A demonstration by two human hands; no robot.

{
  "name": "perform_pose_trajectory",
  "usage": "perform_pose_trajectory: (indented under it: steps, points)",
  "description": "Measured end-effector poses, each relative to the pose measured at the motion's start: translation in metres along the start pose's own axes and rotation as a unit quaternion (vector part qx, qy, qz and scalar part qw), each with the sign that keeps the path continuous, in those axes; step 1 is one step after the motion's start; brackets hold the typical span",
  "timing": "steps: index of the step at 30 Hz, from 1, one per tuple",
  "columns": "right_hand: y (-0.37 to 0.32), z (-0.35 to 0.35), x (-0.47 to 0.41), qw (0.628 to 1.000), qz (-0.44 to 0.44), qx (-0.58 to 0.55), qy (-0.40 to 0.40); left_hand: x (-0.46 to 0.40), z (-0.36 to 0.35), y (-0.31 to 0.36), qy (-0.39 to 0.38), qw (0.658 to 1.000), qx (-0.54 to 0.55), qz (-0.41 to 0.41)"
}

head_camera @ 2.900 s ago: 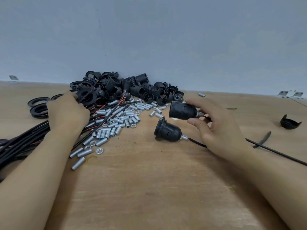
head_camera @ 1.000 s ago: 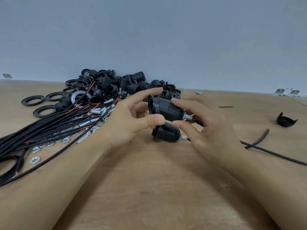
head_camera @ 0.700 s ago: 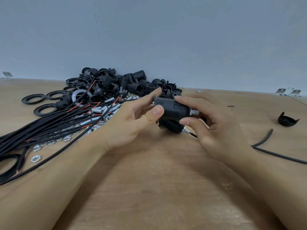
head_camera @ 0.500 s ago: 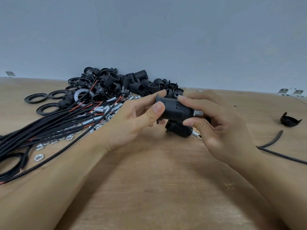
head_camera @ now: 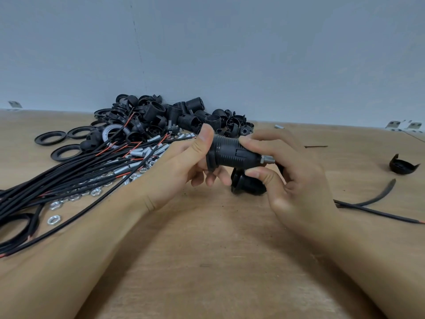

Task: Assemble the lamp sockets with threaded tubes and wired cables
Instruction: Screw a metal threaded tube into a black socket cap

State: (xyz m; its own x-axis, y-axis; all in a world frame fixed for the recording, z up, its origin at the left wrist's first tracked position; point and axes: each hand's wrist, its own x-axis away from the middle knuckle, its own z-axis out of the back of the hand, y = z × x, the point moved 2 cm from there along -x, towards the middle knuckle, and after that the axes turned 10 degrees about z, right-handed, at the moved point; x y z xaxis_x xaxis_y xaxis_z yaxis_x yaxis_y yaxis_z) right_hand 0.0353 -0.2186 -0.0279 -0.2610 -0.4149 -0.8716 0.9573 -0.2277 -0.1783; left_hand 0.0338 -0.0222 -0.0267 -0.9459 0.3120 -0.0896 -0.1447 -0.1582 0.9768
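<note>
Both hands grip one black lamp socket [head_camera: 232,153] above the tabletop [head_camera: 207,261]: the left hand [head_camera: 184,164] pinches its flanged end, the right hand [head_camera: 289,178] its threaded-tube end. A second socket [head_camera: 247,184] lies just beneath. Black cables [head_camera: 69,173] lie at left.

A black ribbed lamp socket [head_camera: 232,153] lies horizontally above the table, its silver threaded tube [head_camera: 268,160] pointing right.

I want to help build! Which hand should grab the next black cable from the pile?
Probably the left hand: the black cables lie right beside it. The right hand is on the socket's far side, so it could keep holding it.
</note>
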Motion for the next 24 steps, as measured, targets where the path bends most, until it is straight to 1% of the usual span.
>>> perform_pose_trajectory:
  steps: [3,6,8,11,14,18,20,21,24]
  points:
    - [0.001,0.000,-0.001,1.000,0.004,-0.001,-0.001,0.000,0.001,0.000,0.008,1.000,-0.012,0.009]
    - [0.002,0.003,-0.002,1.000,0.014,0.003,-0.011,-0.001,0.000,0.000,-0.003,0.998,-0.005,0.060]
    - [0.001,0.004,-0.004,0.999,0.032,0.019,-0.017,-0.001,-0.003,0.001,-0.019,0.996,0.010,0.091]
    - [-0.002,0.004,-0.008,0.996,0.069,0.051,-0.033,-0.001,-0.005,0.004,-0.046,0.990,0.061,0.115]
    - [-0.003,0.006,-0.011,0.993,0.084,0.072,-0.042,0.000,-0.005,0.004,-0.049,0.988,0.073,0.128]
    - [-0.003,0.007,-0.012,0.990,0.099,0.082,-0.063,0.001,-0.007,0.004,-0.040,0.980,0.083,0.178]
    - [-0.003,0.007,-0.012,0.988,0.101,0.091,-0.071,0.001,-0.007,0.005,-0.028,0.981,0.081,0.177]
    - [-0.003,0.007,-0.012,0.989,0.095,0.089,-0.073,0.000,-0.006,0.005,-0.015,0.984,0.063,0.168]
    - [-0.002,0.009,-0.011,0.992,0.056,0.084,-0.071,-0.001,-0.002,0.005,-0.007,0.991,0.013,0.131]
